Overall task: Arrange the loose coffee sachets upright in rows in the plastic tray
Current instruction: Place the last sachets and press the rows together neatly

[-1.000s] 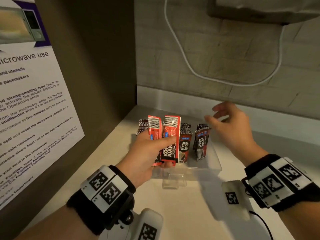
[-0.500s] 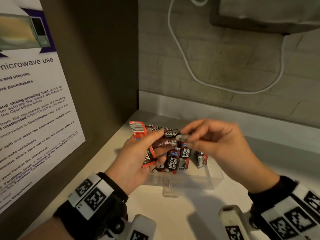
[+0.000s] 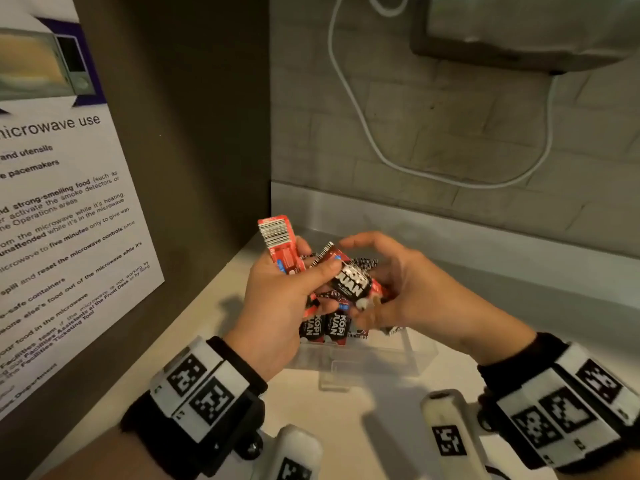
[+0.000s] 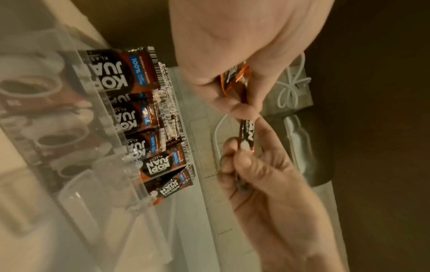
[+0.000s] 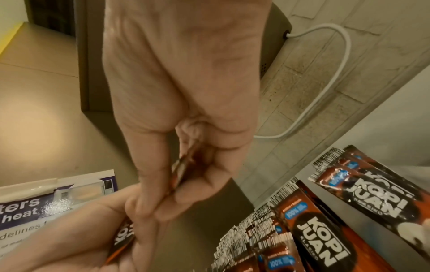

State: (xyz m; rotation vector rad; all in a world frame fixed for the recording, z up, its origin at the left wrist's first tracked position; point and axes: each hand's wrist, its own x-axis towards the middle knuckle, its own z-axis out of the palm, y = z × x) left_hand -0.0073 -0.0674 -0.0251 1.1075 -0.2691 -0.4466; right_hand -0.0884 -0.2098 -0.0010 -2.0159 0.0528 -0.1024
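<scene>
— What did we struggle to make out?
— Our left hand [image 3: 277, 306] gripped a red sachet [image 3: 282, 247] upright, barcode end up, while its thumb and our right hand [image 3: 401, 292] both pinched a second, tilted sachet [image 3: 353, 282] above the clear plastic tray [image 3: 398, 358]. Our hands hid most of the tray's far rows; we could not count the upright sachets [image 4: 139, 114] standing there.
— And the surroundings?
— The tray sat on a pale counter [image 3: 346, 427] in a corner. A microwave-use poster [image 3: 52, 220], cut off at the left, hung on the dark side panel. A white cable [image 3: 363, 126] looped across the brick-patterned wall below an appliance cropped at the top.
</scene>
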